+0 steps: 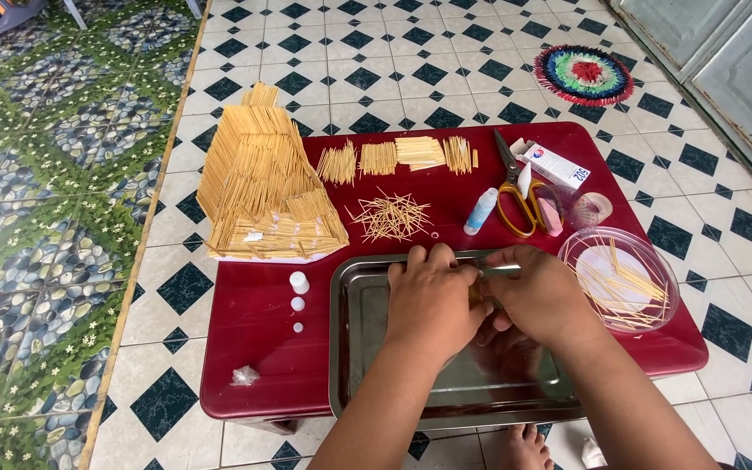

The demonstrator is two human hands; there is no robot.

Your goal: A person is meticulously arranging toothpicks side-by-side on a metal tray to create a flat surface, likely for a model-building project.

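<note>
Both hands meet over a shiny metal tray (354, 331) on a low red table (254, 331). My left hand (428, 300) and my right hand (541, 296) pinch thin wooden sticks (480, 283) between their fingertips at the tray's far edge; the sticks are mostly hidden by the fingers. A house model built of toothpicks (263, 187) stands at the table's far left. Loose toothpicks (391, 218) lie scattered beyond the tray.
Sorted toothpick bundles (398, 157) line the far edge. Yellow-handled scissors (515, 187), a small glue bottle (480, 211), a white box (554, 164) and a clear bowl of toothpicks (624, 278) sit at right. White caps (298, 283) lie left of the tray. My foot (524, 448) shows below.
</note>
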